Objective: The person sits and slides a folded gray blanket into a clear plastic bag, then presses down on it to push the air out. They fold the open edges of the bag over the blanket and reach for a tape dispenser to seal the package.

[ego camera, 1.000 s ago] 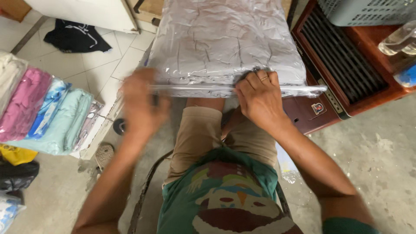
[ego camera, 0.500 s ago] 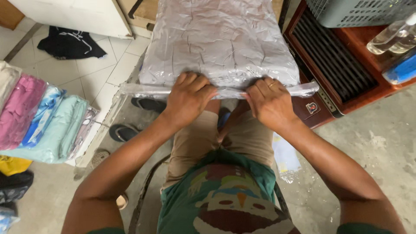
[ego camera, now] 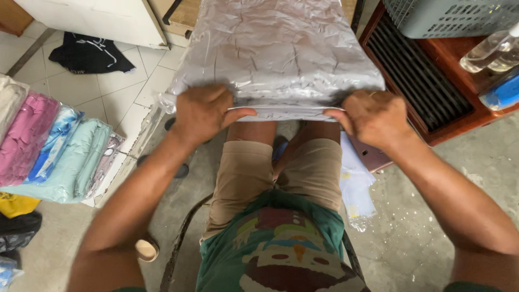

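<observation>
Hands moved apart, left hand (ego camera: 203, 113), right hand (ego camera: 370, 119) gripping grey plastic package (ego camera: 275, 54)

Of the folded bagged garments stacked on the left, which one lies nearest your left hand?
The pale mint-green one, at the right end of the stack. The blue and pink ones sit farther left, away from the left hand, which grips the grey plastic-wrapped package.

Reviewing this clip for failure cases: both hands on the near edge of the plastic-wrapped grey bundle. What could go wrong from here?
1. The bundle lies across the knees, gripped only at its near edge by the left hand and right hand; it might slide off.
2. The thin wrap could tear under the fingertips.
</observation>
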